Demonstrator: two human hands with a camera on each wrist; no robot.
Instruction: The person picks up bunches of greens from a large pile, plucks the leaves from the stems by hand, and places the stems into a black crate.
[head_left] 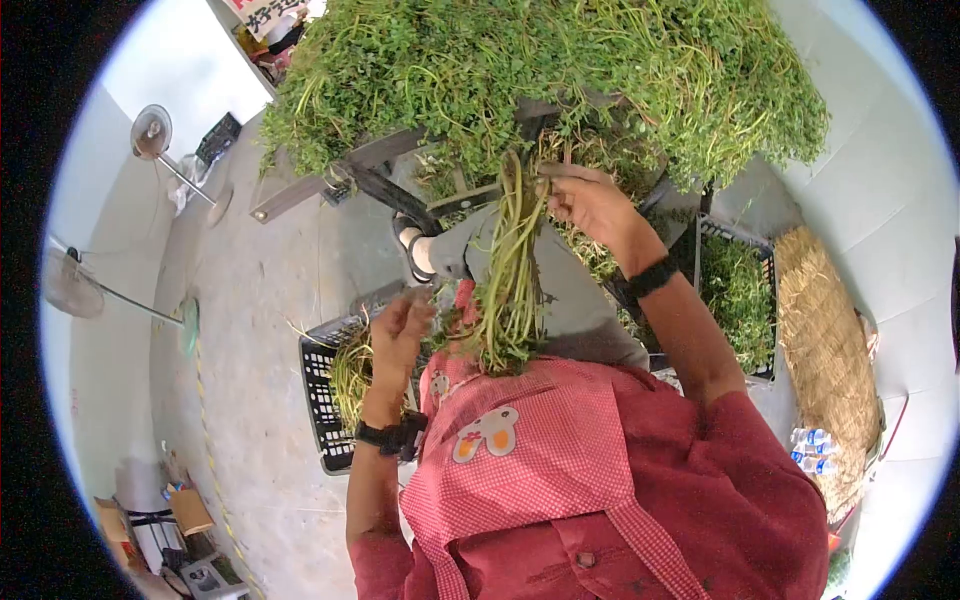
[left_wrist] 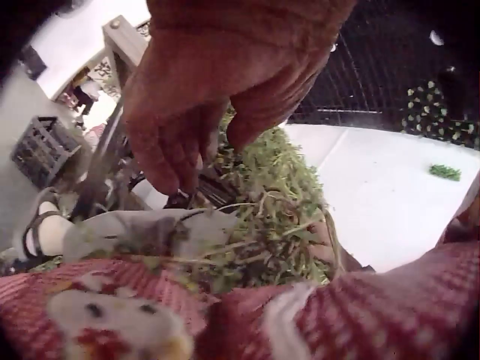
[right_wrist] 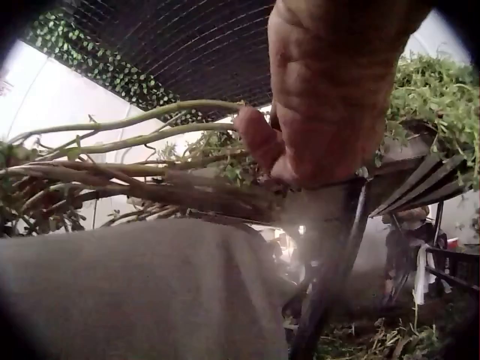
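A bundle of long-stemmed leafy greens (head_left: pixel 515 270) hangs in front of the apron, stem ends up and leaves down over the lap. My right hand (head_left: pixel 590 205) pinches the bundle near its stem ends; in the right wrist view, the stems (right_wrist: pixel 172 139) run from its fingertips out to the left. My left hand (head_left: pixel 398 335) is off to the left of the bundle, beside its leafy end, with nothing seen in its loosely bent fingers. The left wrist view shows those fingers (left_wrist: pixel 169 154) pointing down above the leaves (left_wrist: pixel 270 232).
A big heap of greens (head_left: pixel 540 70) covers the table ahead. On the left, a black crate (head_left: pixel 325 400) holds loose stems; another crate (head_left: pixel 770 290) of greens stands at the right. Beyond it are a straw-coloured woven roll (head_left: pixel 825 330) and water bottles (head_left: pixel 815 450). Standing fans (head_left: pixel 152 135) are far left.
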